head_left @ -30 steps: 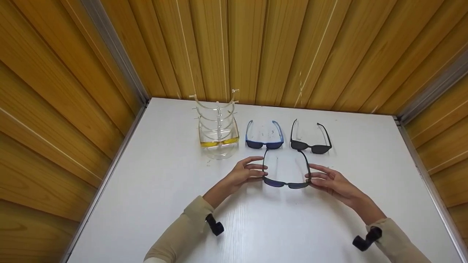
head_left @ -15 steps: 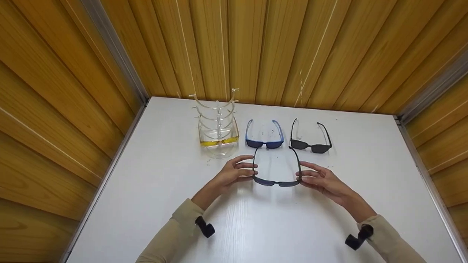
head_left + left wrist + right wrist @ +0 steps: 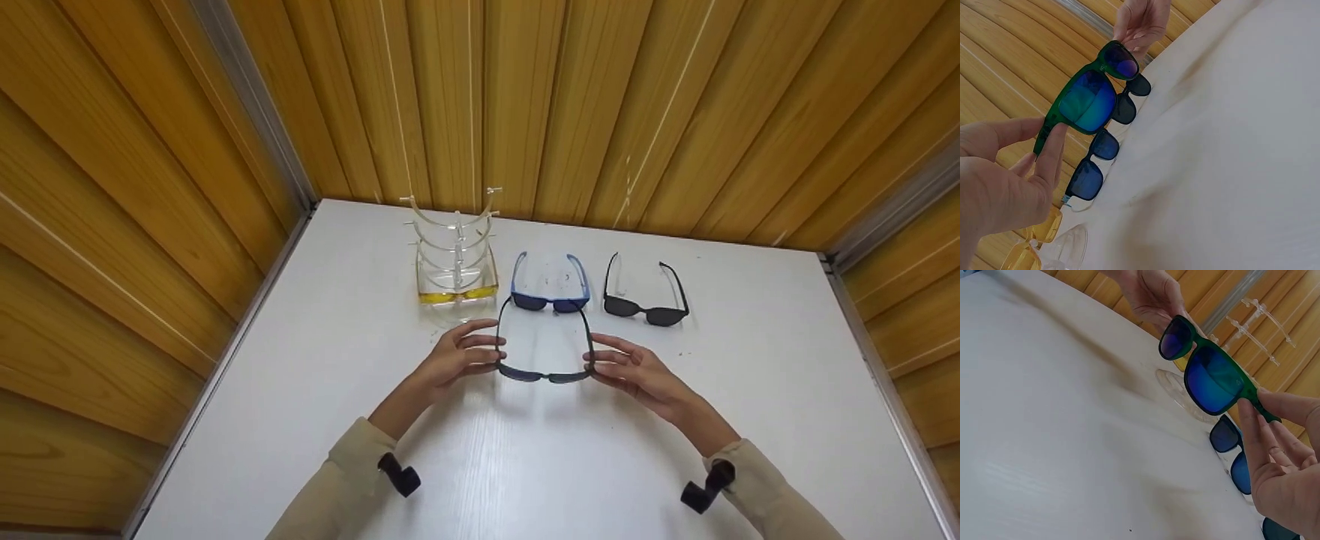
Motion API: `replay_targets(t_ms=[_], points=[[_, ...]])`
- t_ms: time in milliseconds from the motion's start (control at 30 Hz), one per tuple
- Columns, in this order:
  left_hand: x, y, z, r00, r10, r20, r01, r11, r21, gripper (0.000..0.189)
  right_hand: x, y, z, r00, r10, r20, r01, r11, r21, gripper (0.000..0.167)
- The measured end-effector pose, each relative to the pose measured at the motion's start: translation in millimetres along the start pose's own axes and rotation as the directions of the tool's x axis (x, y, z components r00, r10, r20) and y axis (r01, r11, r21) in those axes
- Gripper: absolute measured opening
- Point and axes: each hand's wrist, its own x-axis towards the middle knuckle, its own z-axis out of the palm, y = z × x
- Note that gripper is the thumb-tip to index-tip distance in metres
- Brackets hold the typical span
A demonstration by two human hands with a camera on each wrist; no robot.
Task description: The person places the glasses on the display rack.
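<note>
Between both hands a pair of dark green sunglasses [image 3: 1087,98] with blue mirrored lenses is held up off the table, temples unfolded and pointing away. My left hand [image 3: 454,356] pinches the left temple near its hinge. On the other side my right hand [image 3: 637,373] pinches the right temple the same way. Left of them stands a clear display rack [image 3: 457,259] with several curved arms. Yellow-lensed glasses [image 3: 457,295] sit low on that rack. Behind the held pair, blue sunglasses [image 3: 550,303] rest on the table, partly overlapped by its temple tips in the head view.
Black sunglasses [image 3: 646,310] lie on the white table [image 3: 570,465] to the right of the blue pair. Wood-patterned walls [image 3: 555,97] enclose the table at the back and sides, with metal strips at the corners.
Both hands have carried the green sunglasses leftward, toward the rack's side. The grip on the temples looks the same. The head view has shifted slightly.
</note>
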Motion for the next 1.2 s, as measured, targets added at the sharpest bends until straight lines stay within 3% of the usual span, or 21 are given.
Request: replay_targets(t_ms=[467,700,1000,1200], points=[[-22.5,12.1,-28.9,0.992,0.104,-0.073,-0.103,0.995,0.018,0.065,30.4,-10.2,37.4,0.999,-0.016,-0.040,0.019,0.997,0.076,0.051],[-29.5,19.3,-33.4,0.986,0.098,-0.133,-0.097,0.995,0.019,0.066,40.7,-16.3,47.2,1.000,-0.029,-0.006,0.029,0.995,0.092,0.049],[-28.7,24.1,-40.3,0.975,0.092,-0.202,-0.093,0.996,0.005,0.063,54.1,-26.0,56.6,0.999,-0.046,-0.026,0.048,0.994,0.101,0.044],[-24.8,28.7,-46.2,0.966,0.105,-0.238,-0.115,0.993,-0.028,0.062,64.8,-32.6,65.1,0.996,-0.067,-0.052,0.073,0.991,0.115,0.056]])
